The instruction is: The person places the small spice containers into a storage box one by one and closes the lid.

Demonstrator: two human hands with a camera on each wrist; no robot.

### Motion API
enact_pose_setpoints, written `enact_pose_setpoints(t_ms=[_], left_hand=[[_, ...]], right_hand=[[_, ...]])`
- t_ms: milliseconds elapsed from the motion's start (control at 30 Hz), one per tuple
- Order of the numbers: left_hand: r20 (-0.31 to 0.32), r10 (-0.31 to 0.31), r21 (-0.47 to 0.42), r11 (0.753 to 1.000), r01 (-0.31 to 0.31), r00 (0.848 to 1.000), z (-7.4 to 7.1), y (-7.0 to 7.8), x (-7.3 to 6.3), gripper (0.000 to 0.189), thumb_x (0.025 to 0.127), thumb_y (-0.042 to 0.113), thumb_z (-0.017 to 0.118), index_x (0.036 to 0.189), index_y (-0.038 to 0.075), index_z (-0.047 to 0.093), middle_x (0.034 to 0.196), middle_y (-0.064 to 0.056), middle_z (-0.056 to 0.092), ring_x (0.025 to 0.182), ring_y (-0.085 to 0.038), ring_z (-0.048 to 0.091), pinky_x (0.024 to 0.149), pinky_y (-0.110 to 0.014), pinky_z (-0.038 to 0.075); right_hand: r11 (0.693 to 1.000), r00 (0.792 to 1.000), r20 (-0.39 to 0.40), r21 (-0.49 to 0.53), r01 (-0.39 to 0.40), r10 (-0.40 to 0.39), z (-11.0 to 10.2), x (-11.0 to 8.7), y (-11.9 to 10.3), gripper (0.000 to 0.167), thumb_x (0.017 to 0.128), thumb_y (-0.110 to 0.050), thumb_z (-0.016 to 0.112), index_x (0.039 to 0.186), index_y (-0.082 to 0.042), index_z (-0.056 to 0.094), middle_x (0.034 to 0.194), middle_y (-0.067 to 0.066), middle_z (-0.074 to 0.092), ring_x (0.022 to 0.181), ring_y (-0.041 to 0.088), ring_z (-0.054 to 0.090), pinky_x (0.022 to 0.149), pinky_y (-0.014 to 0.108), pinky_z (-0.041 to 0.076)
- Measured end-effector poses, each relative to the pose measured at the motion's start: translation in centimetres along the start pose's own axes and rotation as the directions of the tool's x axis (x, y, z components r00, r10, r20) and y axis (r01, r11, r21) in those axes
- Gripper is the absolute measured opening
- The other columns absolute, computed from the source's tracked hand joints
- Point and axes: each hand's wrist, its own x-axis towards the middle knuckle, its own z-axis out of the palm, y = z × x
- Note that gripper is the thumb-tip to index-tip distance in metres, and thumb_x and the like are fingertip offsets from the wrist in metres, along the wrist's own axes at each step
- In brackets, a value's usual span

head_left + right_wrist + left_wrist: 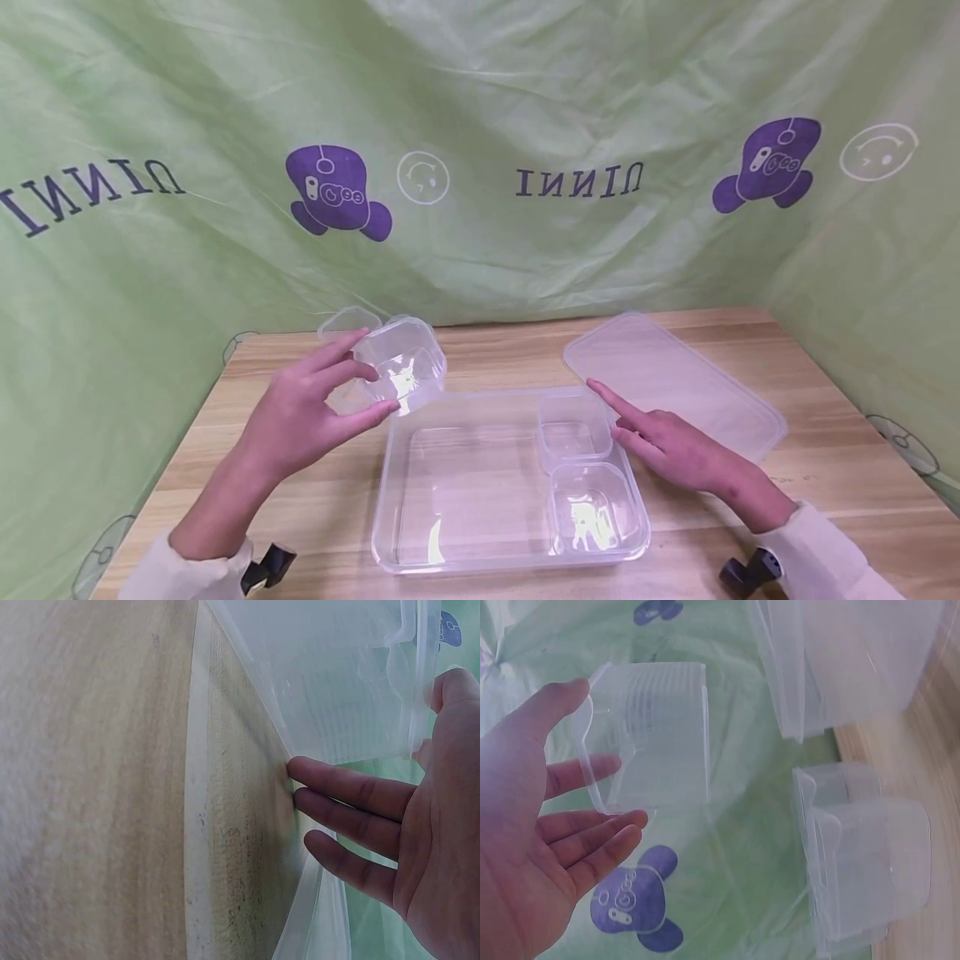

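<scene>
In the head view my left hand (300,408) pinches a small clear plastic container (408,362) by its rim, between thumb and fingers. It is tilted and raised above the far left corner of a large clear box (465,562). The left wrist view shows the small container (660,742) with my thumb at one rim corner and fingertips at the opposite one. My right hand (675,450) rests at the box's right side, its index finger stretched along the rim. In the right wrist view the other fingers (352,791) extend straight beside the box wall (330,697).
Two small clear containers (562,454) (592,508) sit inside the box along its right side. More small clear containers (877,862) stand at the table's far left, partly hidden by my left hand. A flat translucent lid (675,383) lies at the right. Green cloth (480,275) hangs behind.
</scene>
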Motion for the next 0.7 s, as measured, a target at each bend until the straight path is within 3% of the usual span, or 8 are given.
enact_pose_setpoints(t_ms=[233, 533, 700], left_hand=[[0.036, 0.030, -0.042, 0.999, -0.029, 0.999, 0.5, 1.1, 0.4, 0.028, 0.073, 0.028, 0.093, 0.091, 0.018, 0.074, 0.142, -0.009, 0.061, 0.118, -0.031, 0.067, 0.082, -0.041, 0.059], [0.073, 0.048, -0.106, 0.994, -0.040, 0.996, 1.3, 2.0, 0.4, 0.028, 0.074, 0.030, 0.093, 0.089, 0.017, 0.074, 0.138, -0.011, 0.064, 0.110, -0.027, 0.070, 0.084, -0.042, 0.059], [0.130, 0.048, -0.126, 0.991, -0.032, 0.990, 1.8, 2.9, 0.1, 0.029, 0.076, 0.037, 0.092, 0.089, 0.018, 0.074, 0.141, -0.011, 0.062, 0.114, -0.027, 0.068, 0.082, -0.041, 0.058]], right_hand=[[1.000, 1.000, 0.009, 0.008, 0.002, -0.002, -0.1, 0.1, -0.2, 0.062, 0.111, -0.021, 0.046, 0.166, -0.028, 0.019, 0.066, -0.022, 0.034, 0.058, -0.004, 0.026, 0.074, 0.031, 0.042], [1.000, 1.000, 0.000, 0.011, 0.028, -0.028, -0.1, 0.2, -0.1, 0.062, 0.111, -0.019, 0.047, 0.166, -0.026, 0.020, 0.066, -0.023, 0.033, 0.057, -0.004, 0.023, 0.069, 0.029, 0.041], [0.999, 1.000, -0.002, 0.011, 0.031, -0.031, -0.1, 0.2, -0.1, 0.062, 0.110, -0.019, 0.047, 0.166, -0.026, 0.021, 0.067, -0.023, 0.033, 0.057, -0.004, 0.023, 0.069, 0.028, 0.041]])
